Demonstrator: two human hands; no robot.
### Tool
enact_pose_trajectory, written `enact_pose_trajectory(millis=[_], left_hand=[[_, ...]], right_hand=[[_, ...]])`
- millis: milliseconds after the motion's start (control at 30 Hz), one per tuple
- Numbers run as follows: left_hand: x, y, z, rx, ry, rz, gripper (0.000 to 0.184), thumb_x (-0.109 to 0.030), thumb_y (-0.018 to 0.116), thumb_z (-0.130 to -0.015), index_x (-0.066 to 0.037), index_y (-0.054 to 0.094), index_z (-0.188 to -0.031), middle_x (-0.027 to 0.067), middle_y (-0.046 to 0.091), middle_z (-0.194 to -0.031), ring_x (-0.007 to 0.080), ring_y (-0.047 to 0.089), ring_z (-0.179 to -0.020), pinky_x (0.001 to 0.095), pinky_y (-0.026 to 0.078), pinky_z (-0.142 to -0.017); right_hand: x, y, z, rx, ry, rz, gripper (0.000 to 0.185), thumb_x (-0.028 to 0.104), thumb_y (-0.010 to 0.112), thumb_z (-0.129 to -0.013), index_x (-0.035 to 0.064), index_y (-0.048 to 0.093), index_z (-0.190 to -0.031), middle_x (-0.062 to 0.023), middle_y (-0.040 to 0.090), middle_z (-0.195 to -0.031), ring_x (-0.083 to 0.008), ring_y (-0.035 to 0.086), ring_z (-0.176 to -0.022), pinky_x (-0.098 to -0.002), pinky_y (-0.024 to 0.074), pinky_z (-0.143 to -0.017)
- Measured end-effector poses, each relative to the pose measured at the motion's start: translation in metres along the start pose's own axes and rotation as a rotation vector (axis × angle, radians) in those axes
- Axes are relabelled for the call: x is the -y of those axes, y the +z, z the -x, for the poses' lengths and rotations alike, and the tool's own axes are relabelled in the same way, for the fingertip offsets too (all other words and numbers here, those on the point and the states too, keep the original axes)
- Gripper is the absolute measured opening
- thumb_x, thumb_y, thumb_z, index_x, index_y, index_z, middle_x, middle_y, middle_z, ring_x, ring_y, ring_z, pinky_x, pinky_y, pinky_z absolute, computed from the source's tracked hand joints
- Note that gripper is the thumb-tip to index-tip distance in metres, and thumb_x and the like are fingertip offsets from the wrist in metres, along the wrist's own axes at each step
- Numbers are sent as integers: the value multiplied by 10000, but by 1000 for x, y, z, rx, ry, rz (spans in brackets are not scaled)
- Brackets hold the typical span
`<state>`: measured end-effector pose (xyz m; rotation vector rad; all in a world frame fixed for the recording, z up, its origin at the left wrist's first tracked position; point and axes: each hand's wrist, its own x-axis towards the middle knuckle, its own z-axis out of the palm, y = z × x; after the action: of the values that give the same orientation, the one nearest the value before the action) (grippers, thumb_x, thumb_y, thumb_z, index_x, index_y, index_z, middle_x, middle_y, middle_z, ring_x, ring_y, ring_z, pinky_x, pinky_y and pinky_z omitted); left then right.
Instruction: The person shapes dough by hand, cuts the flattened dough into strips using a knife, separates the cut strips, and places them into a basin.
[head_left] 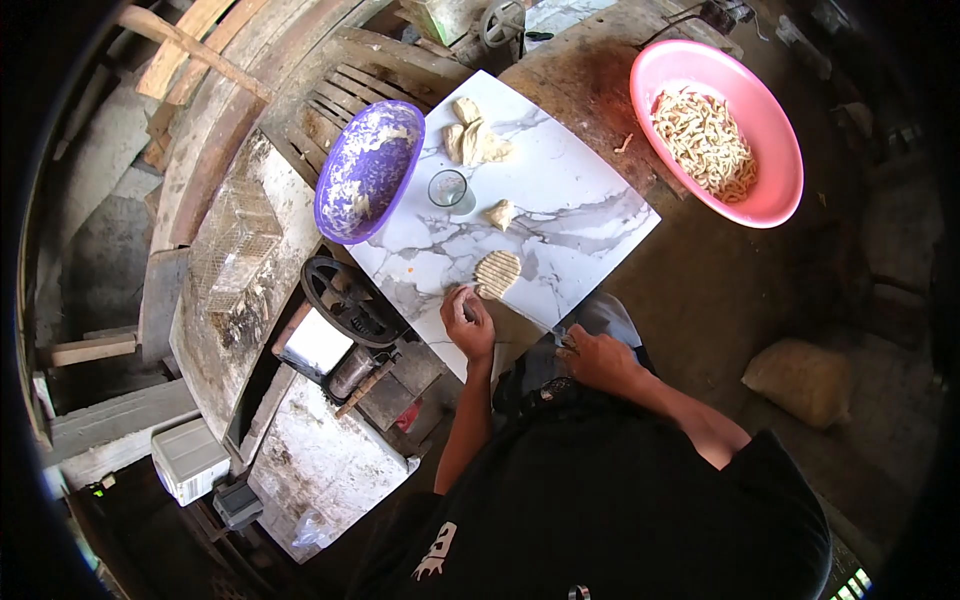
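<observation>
A flat, rounded piece of dough [497, 274], cut into several strips, lies near the front edge of a white marble-patterned board [590, 215]. My left hand [467, 322] is beside its lower left side, fingers curled; whatever they may hold is hidden. At the board's front corner, my right hand [598, 358] is closed, with a small bluish bit showing at the fingertips that I cannot name. Farther up the board are a small dough lump [501, 214], a drinking glass [451, 191] and a larger heap of dough [475, 138].
A purple basin [345, 205] smeared with flour or dough sits at the board's left edge. On the right, a pink basin [780, 180] holds many short dough strips. A machine with a black wheel [350, 302] stands to the left. A sack [800, 380] lies on the floor.
</observation>
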<state>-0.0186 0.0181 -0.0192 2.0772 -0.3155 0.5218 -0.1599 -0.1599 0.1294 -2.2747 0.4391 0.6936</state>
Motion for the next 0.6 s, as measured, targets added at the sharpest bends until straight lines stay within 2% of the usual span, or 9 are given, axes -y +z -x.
enact_pose_trajectory(millis=[167,233,367,433,533,600], left_hand=[[3,-2,0,-33,53,-113,153,-27,657,-807,-32,649,-959,110,654,-1058,305,596,-1035,428,440,-935],[4,-2,2,22,83,-106,142,-52,675,-807,-43,656,-947,100,655,-1055,300,587,-1063,428,434,-949],[-2,-6,4,62,59,-129,140,-45,688,-792,-53,652,-927,68,641,-1064,306,561,-1091,457,419,-969],[-2,-7,5,80,15,-113,142,-84,716,-791,-54,661,-918,59,643,-1058,299,564,-1092,448,417,-985],[-1,-6,5,70,20,-99,173,-84,714,-792,-37,663,-951,103,639,-1063,298,565,-1102,414,424,-992],[-1,-5,6,50,-6,-87,163,-87,718,-789,-40,664,-935,95,638,-1050,302,565,-1089,431,424,-978]], right_hand=[[-7,-4,6,-33,-6,-3,388,391,541,-926,41,533,-1091,-267,668,-871,-457,642,-859,-560,492,-764],[-10,1,0,-97,-85,-3,375,388,542,-929,43,538,-1076,-257,669,-837,-462,641,-819,-558,496,-736],[2,9,-12,-146,-153,-10,358,383,544,-931,48,536,-1057,-251,665,-797,-461,640,-777,-547,503,-703],[10,11,-18,-158,-188,-19,335,370,546,-932,51,527,-1032,-250,659,-771,-458,641,-755,-546,507,-672],[14,21,-31,-132,-191,-26,340,364,542,-934,39,507,-1027,-249,655,-754,-459,641,-747,-553,506,-658],[16,25,-38,-121,-195,-25,343,359,543,-934,36,497,-1038,-251,654,-751,-463,640,-740,-558,505,-655]])
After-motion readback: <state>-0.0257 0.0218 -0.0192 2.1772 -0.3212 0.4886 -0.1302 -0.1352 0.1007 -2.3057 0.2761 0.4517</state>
